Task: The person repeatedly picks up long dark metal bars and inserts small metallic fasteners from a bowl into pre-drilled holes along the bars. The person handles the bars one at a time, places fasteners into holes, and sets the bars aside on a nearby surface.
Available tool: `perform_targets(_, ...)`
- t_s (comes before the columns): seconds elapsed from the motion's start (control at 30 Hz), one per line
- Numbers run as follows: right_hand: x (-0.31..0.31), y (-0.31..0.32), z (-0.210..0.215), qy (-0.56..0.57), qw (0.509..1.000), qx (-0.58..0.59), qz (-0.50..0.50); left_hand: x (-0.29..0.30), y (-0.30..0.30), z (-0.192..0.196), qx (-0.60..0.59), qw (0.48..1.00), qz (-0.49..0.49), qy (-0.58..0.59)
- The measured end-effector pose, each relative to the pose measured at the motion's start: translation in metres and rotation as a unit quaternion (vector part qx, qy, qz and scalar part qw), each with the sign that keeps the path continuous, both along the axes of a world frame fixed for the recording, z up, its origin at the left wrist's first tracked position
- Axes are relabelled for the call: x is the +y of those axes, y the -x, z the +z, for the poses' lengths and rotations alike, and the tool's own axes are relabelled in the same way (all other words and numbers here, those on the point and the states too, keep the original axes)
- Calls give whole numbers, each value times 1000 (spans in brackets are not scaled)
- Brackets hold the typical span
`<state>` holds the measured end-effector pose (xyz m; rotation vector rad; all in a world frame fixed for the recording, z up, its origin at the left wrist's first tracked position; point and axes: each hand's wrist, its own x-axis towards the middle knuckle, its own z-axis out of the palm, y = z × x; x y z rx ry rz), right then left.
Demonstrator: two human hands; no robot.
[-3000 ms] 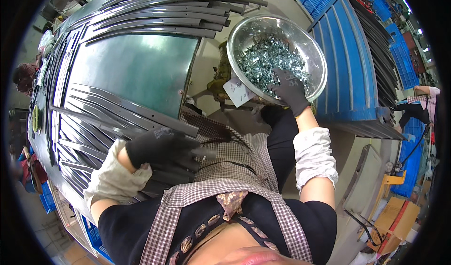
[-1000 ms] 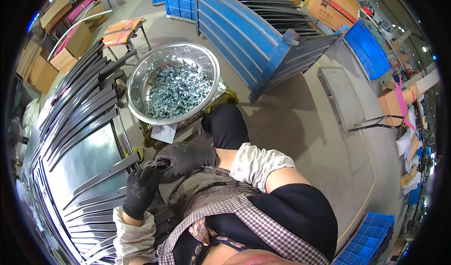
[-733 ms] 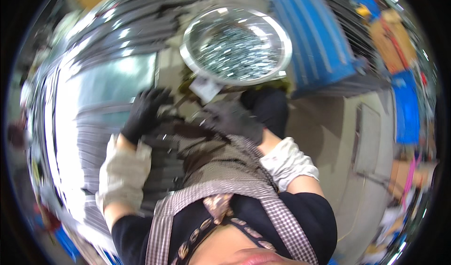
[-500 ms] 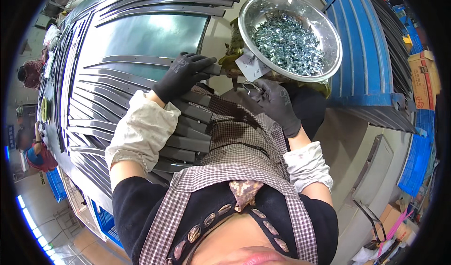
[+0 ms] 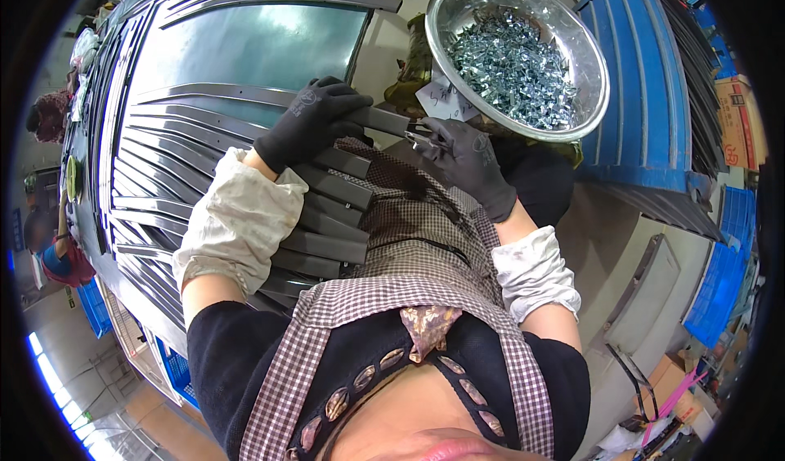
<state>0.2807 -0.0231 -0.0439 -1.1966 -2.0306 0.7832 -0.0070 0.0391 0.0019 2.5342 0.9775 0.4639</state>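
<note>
My left hand (image 5: 313,123), in a dark glove, is closed around a long dark grey strip (image 5: 384,120) near its end, which sticks out to the right. My right hand (image 5: 466,160), gloved too, pinches a small shiny metal clip (image 5: 419,137) at the tip of that strip. Whether the clip is on the strip or just touching it I cannot tell. Several similar strips (image 5: 327,246) lie side by side under my left forearm, their ends pointing toward my lap. Beyond my right hand, a shiny metal bowl (image 5: 567,29) holds a heap of small metal clips (image 5: 515,73).
More strips (image 5: 286,2) lie at the far end of the green-topped table (image 5: 262,48). A paper tag (image 5: 446,100) hangs below the bowl. To the right stands a blue ribbed metal panel (image 5: 634,77), with a cardboard box (image 5: 740,122) past it. Another person (image 5: 61,257) is at far left.
My right hand has moved up and left, bringing the clip to the strip's end. The held strip now reaches farther right out of my left hand.
</note>
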Motion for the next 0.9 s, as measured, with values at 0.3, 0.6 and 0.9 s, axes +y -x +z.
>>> perform_targets(0.3,23,11,-15,-14,987,158,25,-3,-11,5,9,1000,-2,21)
perform_targets(0.6,-3,-29,-4,-7,998,-61,-14,-4,-8,-2,-21,1000,12,-10)
perform_targets(0.9,-5,-18,-14,-44,995,-81,25,-4,-7,0,-5,1000,-1,19)
